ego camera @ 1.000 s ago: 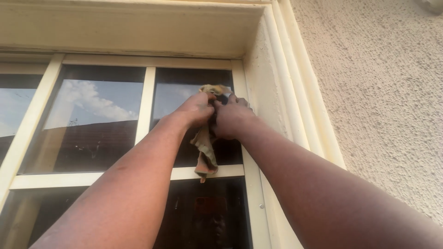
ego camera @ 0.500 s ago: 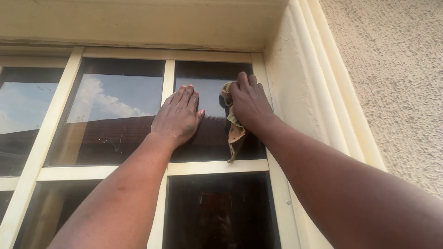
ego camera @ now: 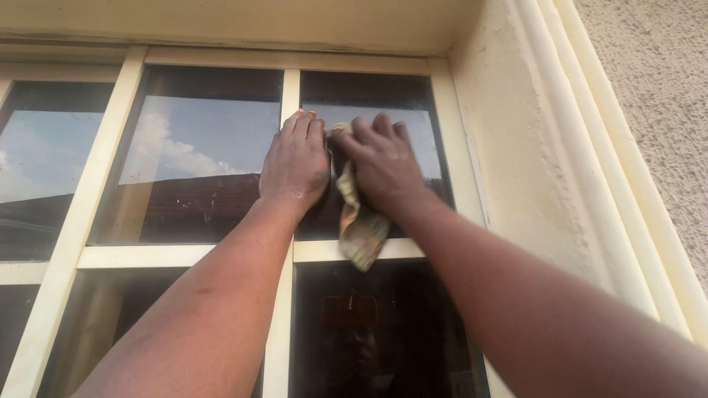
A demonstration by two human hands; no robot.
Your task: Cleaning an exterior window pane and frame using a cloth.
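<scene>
Up on the glass, the right hand [ego camera: 380, 166] spreads its fingers [ego camera: 363, 131] flat over a crumpled cloth [ego camera: 359, 232], pressing it against the pane [ego camera: 413, 140]; the cloth's top pokes out beside the thumb and its loose tail hangs below the palm, down across the rail [ego camera: 184, 256]. Just beside it, the left hand [ego camera: 295, 166] lies flat with its fingers [ego camera: 301, 125] straight and close together, holding nothing, its palm over the mullion [ego camera: 290, 85] and its fingertips reaching toward the top of the frame. The two hands sit almost touching, the cloth between them. To the right, only a narrow strip of glass separates the right hand from the side of the frame [ego camera: 453, 155], and past that the plastered reveal [ego camera: 516, 169] turns outward to a ribbed moulding [ego camera: 590, 162] and a rough wall [ego camera: 656, 81]. To the left there is far more open glass: a wide pane [ego camera: 184, 162] reflecting sky, cloud and a roofline, smudged near its lower edge. Above, the soffit [ego camera: 258, 22] closes in just over the top rail. Counting what shows: two hands, two forearms, one cloth, and five panes at least partly in view, three upper and two lower, all set in cream-coloured bars.
</scene>
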